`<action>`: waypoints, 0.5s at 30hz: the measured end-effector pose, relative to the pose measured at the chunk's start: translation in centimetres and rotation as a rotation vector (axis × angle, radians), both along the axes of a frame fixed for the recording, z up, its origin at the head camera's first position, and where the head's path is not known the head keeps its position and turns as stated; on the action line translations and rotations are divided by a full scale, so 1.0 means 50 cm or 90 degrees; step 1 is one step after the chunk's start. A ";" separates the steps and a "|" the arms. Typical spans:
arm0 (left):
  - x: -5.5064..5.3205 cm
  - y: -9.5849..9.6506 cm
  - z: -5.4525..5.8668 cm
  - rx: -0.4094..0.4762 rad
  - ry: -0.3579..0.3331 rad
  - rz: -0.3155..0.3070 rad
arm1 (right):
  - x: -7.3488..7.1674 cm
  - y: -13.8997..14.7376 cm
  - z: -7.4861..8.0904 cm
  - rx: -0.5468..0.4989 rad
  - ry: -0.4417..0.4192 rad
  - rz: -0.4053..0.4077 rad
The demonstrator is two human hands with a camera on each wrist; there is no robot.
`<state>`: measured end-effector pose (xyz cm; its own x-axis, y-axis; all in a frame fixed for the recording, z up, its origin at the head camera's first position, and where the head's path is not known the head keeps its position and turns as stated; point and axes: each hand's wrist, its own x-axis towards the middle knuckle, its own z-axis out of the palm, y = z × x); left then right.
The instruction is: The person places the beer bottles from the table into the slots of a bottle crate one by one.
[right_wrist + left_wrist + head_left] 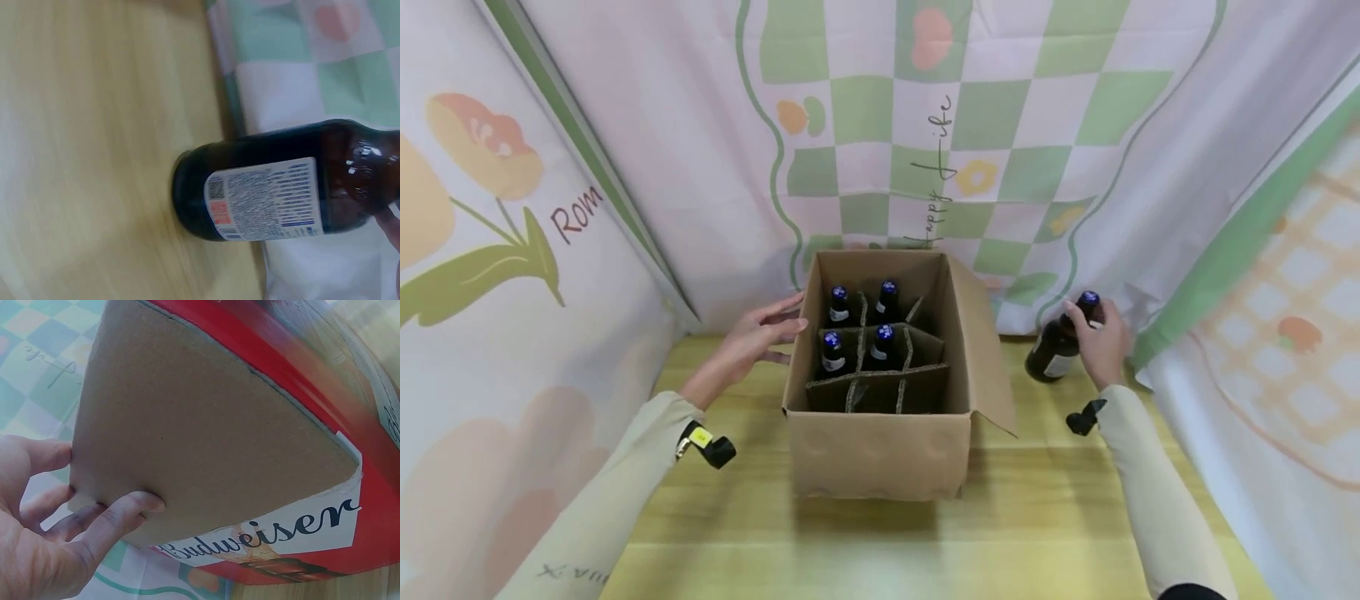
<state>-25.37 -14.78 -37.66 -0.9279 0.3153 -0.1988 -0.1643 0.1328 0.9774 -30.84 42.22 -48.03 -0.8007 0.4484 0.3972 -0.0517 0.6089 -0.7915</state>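
Note:
A cardboard box (880,454) with dividers (876,377) stands open on the table. Several dark beer bottles (883,346) with blue caps sit upright in its compartments. At its left side, my left hand (760,333) holds the folded-out flap (206,431), thumb on the brown face and fingertips behind the edge. Off to the right, my right hand (1102,337) grips another brown beer bottle (1054,350) by the neck. A white printed label (265,200) shows on that bottle; its base is close over the table, and its neck runs out of the right wrist view.
The wooden table (722,517) ends at a patterned curtain (865,108) behind the box. More curtains hang at the left (550,333) and right (1247,333). A right-hand box flap (985,350) sticks outward toward the held bottle.

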 end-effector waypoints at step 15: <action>0.001 -0.005 -0.004 -0.008 0.000 -0.013 | 0.007 -0.047 0.021 -0.060 -0.082 0.206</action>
<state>-25.34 -15.04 -37.84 -0.9214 0.3310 -0.2037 -0.1622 0.1488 0.9755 -30.48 39.86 -46.98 -0.9479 0.1931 0.2532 -0.1265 0.5012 -0.8560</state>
